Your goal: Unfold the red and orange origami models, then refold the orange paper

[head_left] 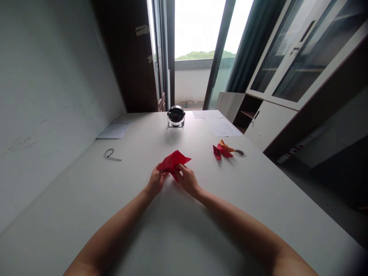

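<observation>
A sheet of red paper (174,159), partly folded and creased, is held up just above the white table (138,226). My left hand (156,178) pinches its left side, thumb and fingers closed on the edge. From the right, my right hand (186,178) grips the lower part, with its fingers reaching under the sheet. One red corner points out to the right and another hangs down between the hands. Some of my fingertips are hidden behind the paper. Folded red and orange paper pieces (224,150) lie together on the table to the right.
A round black device on a silver stand (176,116) stands at the table's far end. White sheets lie at the back left (114,129) and back right (224,127). A thin black cable loop (110,154) rests on the left. Beside the folded pieces is a round cable hole (240,153).
</observation>
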The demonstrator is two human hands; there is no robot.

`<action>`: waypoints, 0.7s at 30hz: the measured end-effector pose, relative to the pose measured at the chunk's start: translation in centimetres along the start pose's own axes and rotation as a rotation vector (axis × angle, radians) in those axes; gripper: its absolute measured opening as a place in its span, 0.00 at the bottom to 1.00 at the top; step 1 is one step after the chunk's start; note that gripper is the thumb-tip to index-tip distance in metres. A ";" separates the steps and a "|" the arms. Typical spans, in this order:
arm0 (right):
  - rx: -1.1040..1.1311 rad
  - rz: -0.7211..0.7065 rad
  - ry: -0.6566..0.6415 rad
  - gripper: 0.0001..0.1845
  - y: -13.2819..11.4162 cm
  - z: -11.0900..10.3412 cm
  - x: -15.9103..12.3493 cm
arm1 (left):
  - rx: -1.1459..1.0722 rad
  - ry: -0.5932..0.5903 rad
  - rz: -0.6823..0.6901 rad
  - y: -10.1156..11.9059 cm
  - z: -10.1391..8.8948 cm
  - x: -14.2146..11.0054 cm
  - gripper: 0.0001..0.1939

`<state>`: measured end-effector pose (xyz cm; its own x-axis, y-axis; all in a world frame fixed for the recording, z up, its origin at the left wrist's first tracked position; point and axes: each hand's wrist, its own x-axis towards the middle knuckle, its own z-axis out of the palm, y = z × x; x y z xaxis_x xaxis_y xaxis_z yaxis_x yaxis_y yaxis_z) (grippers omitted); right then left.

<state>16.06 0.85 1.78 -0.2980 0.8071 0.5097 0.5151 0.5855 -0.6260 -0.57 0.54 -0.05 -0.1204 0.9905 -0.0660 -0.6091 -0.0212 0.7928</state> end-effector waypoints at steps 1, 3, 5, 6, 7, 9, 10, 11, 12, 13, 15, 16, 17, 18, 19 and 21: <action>-0.019 -0.025 0.013 0.07 -0.1 -0.3 0.1 | -0.008 -0.002 -0.001 0.1 0.1 0.0 0.19; -0.090 -0.108 0.041 0.08 -0.2 -0.8 0.4 | -0.020 0.006 -0.003 0.2 0.4 -0.2 0.19; -0.195 -0.220 0.047 0.09 -0.3 -1.3 0.5 | -0.014 0.026 -0.008 0.2 0.7 -0.3 0.19; -0.247 -0.275 0.038 0.09 -0.2 -1.5 0.6 | -0.007 0.039 -0.008 0.3 0.9 -0.4 0.19; -0.289 -0.326 0.022 0.10 -0.2 -1.6 0.6 | -0.003 0.050 -0.005 0.4 1.0 -0.5 0.19; -0.328 -0.415 -0.021 0.11 -0.2 -1.8 0.6 | 0.004 0.065 -0.001 0.5 1.1 -0.7 0.20; -0.327 -0.455 -0.045 0.12 -0.2 -1.8 0.6 | 0.003 0.067 -0.004 0.6 1.1 -0.7 0.20; -0.317 -0.492 -0.065 0.12 -0.2 -1.8 0.5 | -0.001 0.064 -0.009 0.6 1.1 -0.8 0.20; -0.302 -0.527 -0.082 0.11 -0.2 -1.7 0.4 | -0.007 0.058 -0.011 0.6 1.0 -0.8 0.20; -0.286 -0.558 -0.094 0.11 -0.2 -1.6 0.4 | -0.013 0.055 -0.008 0.6 0.9 -0.8 0.20; -0.249 -0.609 -0.116 0.11 -0.4 -1.5 0.2 | -0.014 0.068 0.016 0.5 0.6 -0.6 0.18; -0.226 -0.624 -0.129 0.10 -0.4 -1.4 0.1 | -0.003 0.079 0.027 0.4 0.4 -0.5 0.17; -0.199 -0.629 -0.141 0.10 -0.5 -1.3 0.1 | 0.013 0.092 0.035 0.3 0.2 -0.4 0.17; -0.172 -0.634 -0.156 0.10 -0.6 -1.3 0.0 | 0.031 0.102 0.041 0.3 0.1 -0.3 0.16; -0.151 -0.642 -0.174 0.09 -0.7 -1.3 0.0 | 0.048 0.103 0.048 0.3 0.0 -0.3 0.16; -0.127 -0.675 -0.216 0.09 -0.9 -1.3 -0.1 | 0.068 0.084 0.068 0.3 -0.1 -0.2 0.15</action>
<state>16.68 0.10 3.07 -0.7301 0.2770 0.6247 0.2482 0.9592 -0.1353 -0.86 0.31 0.15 -0.2266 0.9722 -0.0587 -0.5428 -0.0760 0.8364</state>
